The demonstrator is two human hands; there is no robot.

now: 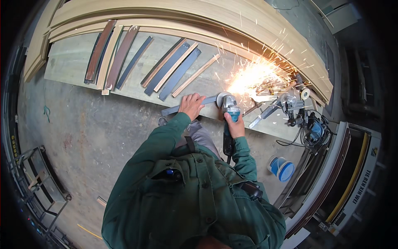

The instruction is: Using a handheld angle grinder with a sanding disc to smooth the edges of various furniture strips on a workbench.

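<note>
A flat grey metal bar (170, 111) lies along the near edge of the worktable. My left hand (191, 107) is closed over it, pressing it down. At the bar's right end, a teal and black angle grinder (230, 108) is held in my right hand (236, 126), fingers wrapped round its body. The grinder's disc (222, 98) meets the bar there. A bright fan of sparks (259, 76) sprays away to the far right, hiding part of the table behind it. The grinder's cord hangs down in front of me.
Wood and dark strips (178, 66) lie across the worktable (62, 62), with long curved boards (174, 10) behind them. At the right are a blue power tool (316, 129) with tangled cords and a tape roll (305, 93). A blue and white bucket (282, 168) stands on the floor.
</note>
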